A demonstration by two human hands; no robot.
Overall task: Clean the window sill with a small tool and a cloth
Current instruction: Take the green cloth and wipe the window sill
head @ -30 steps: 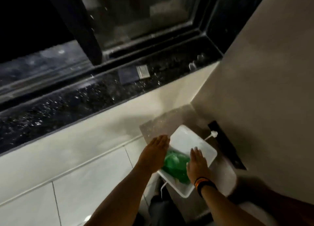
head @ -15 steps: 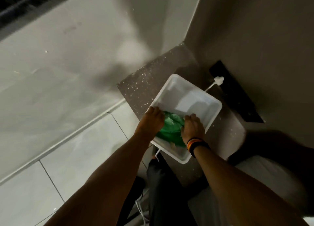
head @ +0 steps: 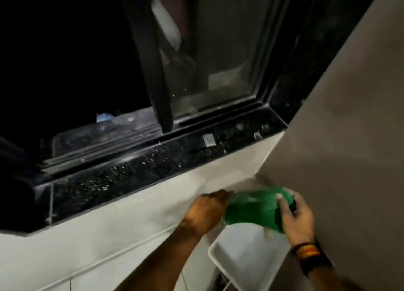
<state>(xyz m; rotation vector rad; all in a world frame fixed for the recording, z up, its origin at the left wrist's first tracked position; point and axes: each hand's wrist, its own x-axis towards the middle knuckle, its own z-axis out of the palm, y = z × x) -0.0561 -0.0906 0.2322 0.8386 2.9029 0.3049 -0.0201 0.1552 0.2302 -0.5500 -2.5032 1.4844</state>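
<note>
I hold the green cloth [head: 255,207] stretched between both hands just above the white tub [head: 247,253], I judge so that any drips fall back into it before the cloth goes up to the dark speckled window sill [head: 135,170], which sits higher and to the left, well apart. My left hand [head: 207,209] pinches the cloth's left edge with curled fingers; my right hand [head: 297,216] grips the right edge, fingers wrapped over it. A small tool [head: 208,140] lies on the sill, untouched.
</note>
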